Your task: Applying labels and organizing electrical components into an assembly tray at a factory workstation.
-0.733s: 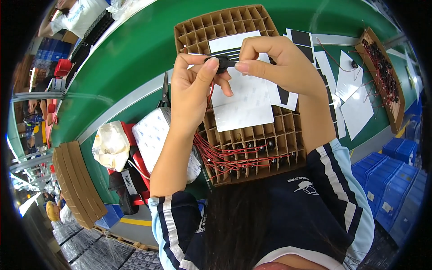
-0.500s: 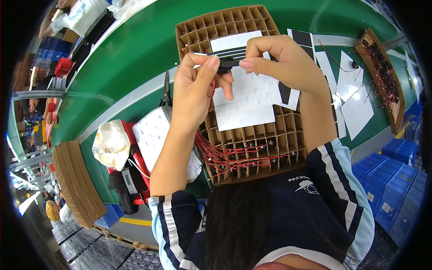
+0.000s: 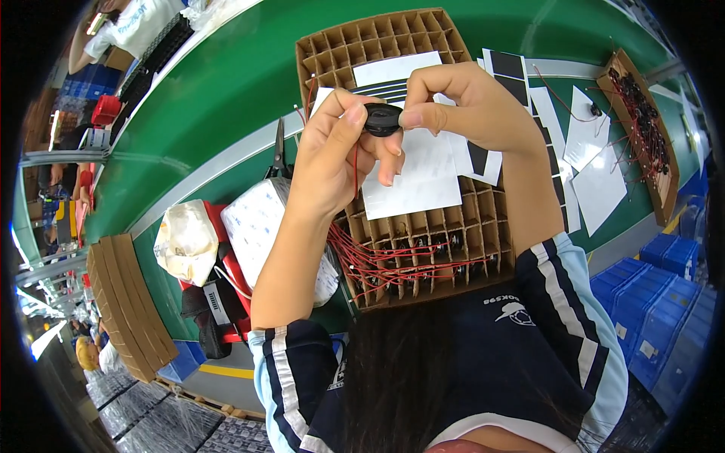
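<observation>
Cardboard grid tray [image 3: 423, 249] lies on the green bench [image 3: 219, 98] below the fingers, its near rows already filled with small parts trailing red wires [image 3: 393, 264], its far rows showing empty cells, so much seems left to do. White sheets [image 3: 423, 181] lie on it under the fingertips. Both hands pinch one small black disc [image 3: 384, 119] between them: left hand [image 3: 332, 158] closed on one edge, right hand [image 3: 468, 106] closed on the other. A red lead hangs from it past the left fingers.
</observation>
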`<state>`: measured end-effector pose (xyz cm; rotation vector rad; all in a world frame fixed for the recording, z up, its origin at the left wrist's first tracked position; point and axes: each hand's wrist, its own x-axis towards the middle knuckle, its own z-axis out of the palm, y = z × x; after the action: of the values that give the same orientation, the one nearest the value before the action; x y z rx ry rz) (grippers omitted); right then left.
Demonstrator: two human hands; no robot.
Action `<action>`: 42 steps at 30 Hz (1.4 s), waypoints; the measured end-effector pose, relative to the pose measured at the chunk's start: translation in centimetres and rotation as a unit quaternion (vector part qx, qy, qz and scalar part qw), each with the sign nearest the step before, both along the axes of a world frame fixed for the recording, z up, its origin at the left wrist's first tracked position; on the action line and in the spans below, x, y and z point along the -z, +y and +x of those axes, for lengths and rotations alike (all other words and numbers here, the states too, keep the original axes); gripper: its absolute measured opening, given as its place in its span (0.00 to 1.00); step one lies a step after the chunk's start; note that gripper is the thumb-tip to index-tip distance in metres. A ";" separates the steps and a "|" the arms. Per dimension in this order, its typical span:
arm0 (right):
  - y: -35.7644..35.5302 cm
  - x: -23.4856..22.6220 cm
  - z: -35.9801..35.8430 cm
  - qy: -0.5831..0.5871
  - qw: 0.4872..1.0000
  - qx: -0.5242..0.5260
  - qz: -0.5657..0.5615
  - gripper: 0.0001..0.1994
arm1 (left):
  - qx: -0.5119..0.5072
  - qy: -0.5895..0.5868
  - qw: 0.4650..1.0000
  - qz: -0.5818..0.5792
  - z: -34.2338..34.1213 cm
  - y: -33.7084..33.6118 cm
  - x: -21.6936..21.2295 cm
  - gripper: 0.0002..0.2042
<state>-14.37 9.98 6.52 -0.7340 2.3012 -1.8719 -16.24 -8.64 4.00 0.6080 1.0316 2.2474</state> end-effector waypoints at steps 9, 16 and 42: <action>-0.3 -1.0 1.2 0.092 0.969 0.110 0.201 0.18 | 0.031 0.031 0.999 0.016 0.1 0.1 0.3 0.15; -2.3 0.5 0.6 0.227 0.959 0.150 0.084 0.20 | -0.139 0.011 0.986 -0.087 0.7 0.7 -0.3 0.19; -3.4 1.9 0.1 0.408 0.877 0.243 0.079 0.30 | -0.308 0.234 0.909 -0.157 0.1 0.0 0.4 0.15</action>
<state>-14.28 6.61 4.60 -1.1824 3.3858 -1.6838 -16.13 -8.64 3.56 0.7764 2.0202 2.4093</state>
